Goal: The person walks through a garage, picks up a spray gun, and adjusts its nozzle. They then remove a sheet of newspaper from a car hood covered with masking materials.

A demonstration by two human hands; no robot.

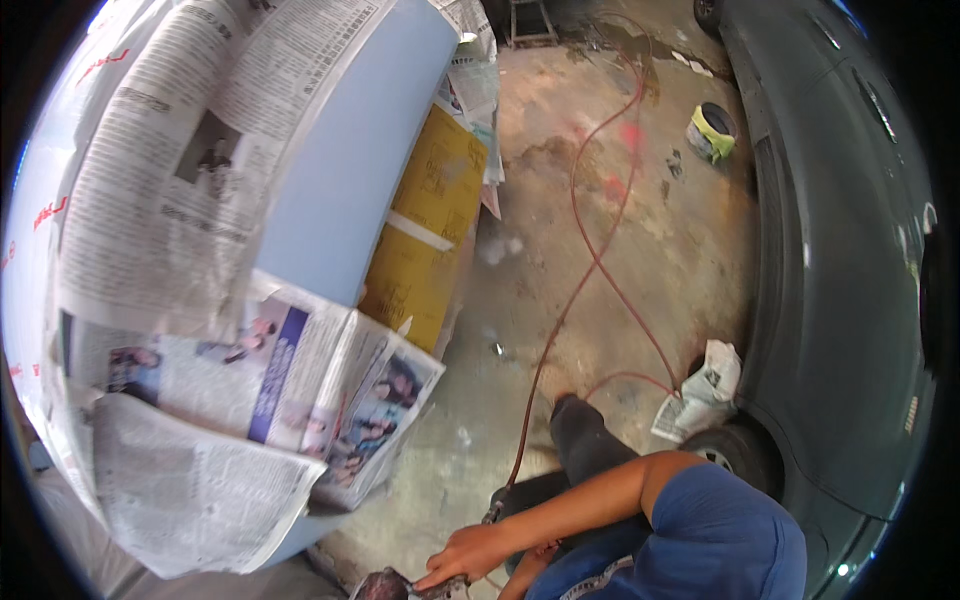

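Note:
My right hand [470,556] is wrapped round what looks like a spray gun [384,585] at the lower edge, with the index finger stretched along it. The gun's dark, stained front points left, and the frame cuts part of it off. A red hose [548,345] rises from a fitting just above this hand. Below the right forearm my left hand [542,553] shows only in part; its fingers look curled, and what they hold is hidden. To the left stands a pale blue car panel [355,150], bordered by newspaper [200,480] and yellow masking sheets [425,230].
The hose loops and crosses itself on the stained concrete floor [530,190]. A dark grey car [850,250] lines the right side, with crumpled newspaper [705,390] by its wheel [745,455]. Farther off are a bucket with a yellow-green cloth [712,133] and a stepladder [532,25].

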